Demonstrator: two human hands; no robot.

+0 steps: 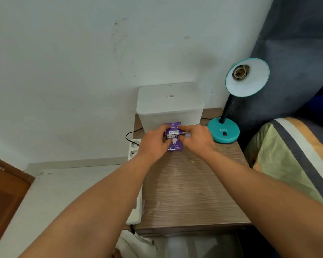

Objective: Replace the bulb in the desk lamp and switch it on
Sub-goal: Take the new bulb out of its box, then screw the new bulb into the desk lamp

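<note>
A purple bulb box (174, 141) stands on the wooden bedside table (190, 187), its top flap folded open. My left hand (153, 141) grips the box's left side. My right hand (196, 138) holds its right side, with the fingers pinching the top flap. A pale rounded thing shows by my right fingers; I cannot tell what it is. The teal desk lamp (223, 130) stands to the right, its shade (247, 77) tipped toward me. The socket (240, 72) inside the shade holds no bulb. A black switch (225, 134) sits on the lamp's base.
A white lidded plastic bin (169, 105) stands right behind the box against the wall. A white power strip (135, 181) runs along the table's left edge with a black cord plugged in. A bed with a striped pillow (295, 157) borders the table's right side.
</note>
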